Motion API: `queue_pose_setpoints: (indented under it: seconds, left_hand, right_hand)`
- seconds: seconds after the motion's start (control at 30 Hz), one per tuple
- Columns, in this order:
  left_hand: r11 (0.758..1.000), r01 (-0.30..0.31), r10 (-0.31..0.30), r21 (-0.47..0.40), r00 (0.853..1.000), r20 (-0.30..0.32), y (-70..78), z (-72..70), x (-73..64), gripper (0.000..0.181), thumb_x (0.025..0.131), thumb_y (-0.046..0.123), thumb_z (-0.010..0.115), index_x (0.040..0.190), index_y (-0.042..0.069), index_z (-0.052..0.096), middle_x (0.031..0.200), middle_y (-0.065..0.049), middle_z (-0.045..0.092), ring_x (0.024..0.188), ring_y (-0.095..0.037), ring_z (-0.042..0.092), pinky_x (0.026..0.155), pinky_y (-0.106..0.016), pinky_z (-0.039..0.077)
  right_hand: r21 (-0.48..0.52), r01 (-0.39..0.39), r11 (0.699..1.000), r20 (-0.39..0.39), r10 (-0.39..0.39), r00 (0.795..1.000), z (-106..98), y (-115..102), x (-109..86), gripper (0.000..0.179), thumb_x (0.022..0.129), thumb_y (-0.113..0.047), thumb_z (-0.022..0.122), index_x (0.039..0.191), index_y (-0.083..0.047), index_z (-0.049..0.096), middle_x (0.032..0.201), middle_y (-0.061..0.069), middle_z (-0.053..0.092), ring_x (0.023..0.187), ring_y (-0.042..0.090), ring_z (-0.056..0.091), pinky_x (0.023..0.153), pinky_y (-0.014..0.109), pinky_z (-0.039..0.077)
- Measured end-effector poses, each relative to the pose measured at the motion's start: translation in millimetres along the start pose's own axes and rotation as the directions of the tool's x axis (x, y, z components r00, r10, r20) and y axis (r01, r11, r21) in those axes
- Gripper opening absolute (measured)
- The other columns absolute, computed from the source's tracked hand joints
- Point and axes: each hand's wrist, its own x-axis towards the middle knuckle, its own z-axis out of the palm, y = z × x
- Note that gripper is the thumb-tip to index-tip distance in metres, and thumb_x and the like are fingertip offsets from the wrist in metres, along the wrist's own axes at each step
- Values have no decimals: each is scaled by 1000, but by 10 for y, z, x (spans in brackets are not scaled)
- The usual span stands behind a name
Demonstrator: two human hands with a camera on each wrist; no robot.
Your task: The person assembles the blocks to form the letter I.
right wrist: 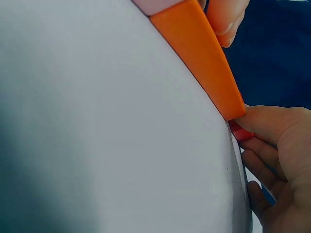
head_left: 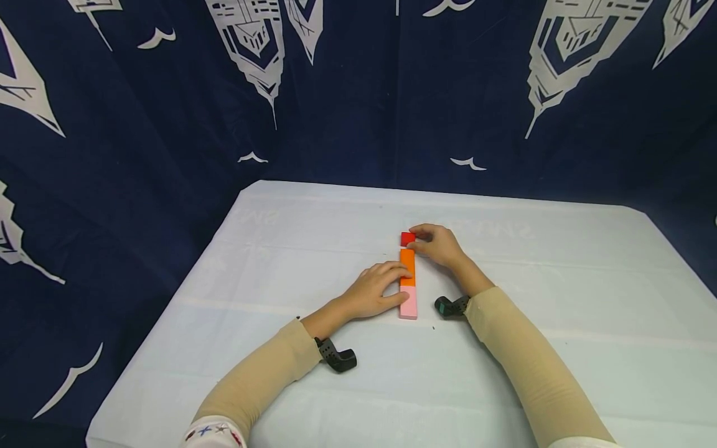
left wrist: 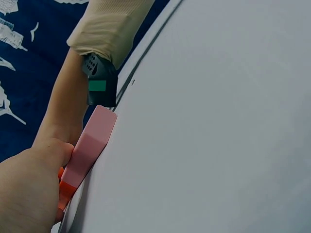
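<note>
A pink block (head_left: 408, 303) and an orange block (head_left: 407, 266) lie end to end in a line on the white table. Beyond the orange one, across a small gap, sits a shorter red block (head_left: 407, 239). My right hand (head_left: 439, 246) pinches this red block between thumb and forefinger, the thumb at its near side. My left hand (head_left: 370, 291) rests against the other two from the left, fingertips on the orange block and thumb on the pink one. In the right wrist view, the red block (right wrist: 241, 131) is partly hidden behind the orange block and the thumb.
The white table (head_left: 313, 218) runs back to a dark blue curtain (head_left: 347, 124) with white prints. A black wrist camera (head_left: 338, 358) is strapped to the left wrist, and another wrist camera (head_left: 450, 306) hangs by the right sleeve, near the pink block.
</note>
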Motion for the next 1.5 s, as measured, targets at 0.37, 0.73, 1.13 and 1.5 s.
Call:
queue_pose_setpoints:
  seconds: [0.37, 0.73, 1.13, 1.5]
  left_hand:
    - [1000, -1, 1, 4, 1000, -2, 17, -12, -1, 46, 97, 38, 56, 138, 18, 52, 148, -4, 42, 136, -24, 37, 108, -46, 31]
    - [1000, -4, 4, 7, 1000, -8, 12, 2, -3, 44, 98, 39, 56, 137, 19, 53, 148, -4, 42, 135, -23, 37, 107, -47, 31]
    - [1000, -9, 9, 11, 1000, -10, 0, 28, -1, 45, 98, 40, 55, 138, 19, 53, 149, -4, 41, 136, -23, 36, 108, -47, 31]
    - [1000, -12, 12, -1, 1000, -11, 27, 7, -12, 45, 98, 40, 55, 137, 19, 53, 149, -4, 42, 137, -24, 36, 110, -49, 29]
  right_hand:
    - [46, 5, 999, -8, -4, 1000, -9, 5, -11, 41, 86, -15, 73, 122, 3, 64, 117, 23, 64, 110, 36, 58, 98, 48, 42]
    - [84, 12, 996, -23, -10, 1000, -89, 61, -87, 39, 88, -12, 71, 122, 5, 63, 120, 22, 64, 113, 35, 57, 100, 46, 43]
    - [84, -7, 996, -21, 9, 1000, -196, 91, -256, 38, 90, -13, 70, 124, 3, 62, 124, 20, 62, 116, 34, 56, 101, 46, 43]
    - [73, 37, 997, -33, -35, 999, -257, 79, -417, 37, 89, -13, 72, 120, 4, 65, 119, 19, 65, 113, 34, 58, 100, 48, 43]
